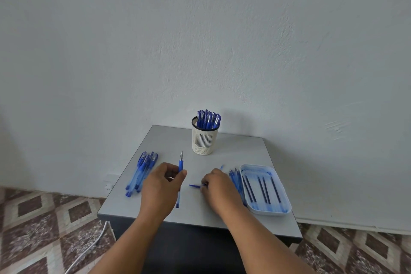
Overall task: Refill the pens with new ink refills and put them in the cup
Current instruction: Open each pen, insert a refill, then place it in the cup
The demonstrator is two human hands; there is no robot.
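My left hand (pixel 161 184) grips an uncapped blue pen (pixel 180 163) with its metal tip pointing away from me. My right hand (pixel 219 187) rests on the table and pinches a small blue pen cap (pixel 194 186) lying there. A white slotted cup (pixel 202 138) at the back of the table holds several capped blue pens (pixel 208 119). A pile of capped blue pens (pixel 141 172) lies at the left. A white tray (pixel 270 210) at the right holds several dark ink refills (pixel 263 189). More blue refills (pixel 236 181) lie beside the tray, partly hidden by my right hand.
The small grey table (pixel 233 153) stands against a pale wall. Its front edge (pixel 200 227) is close to my forearms. A patterned tile floor lies on both sides, with a white cable (pixel 93 244) on the floor at the left.
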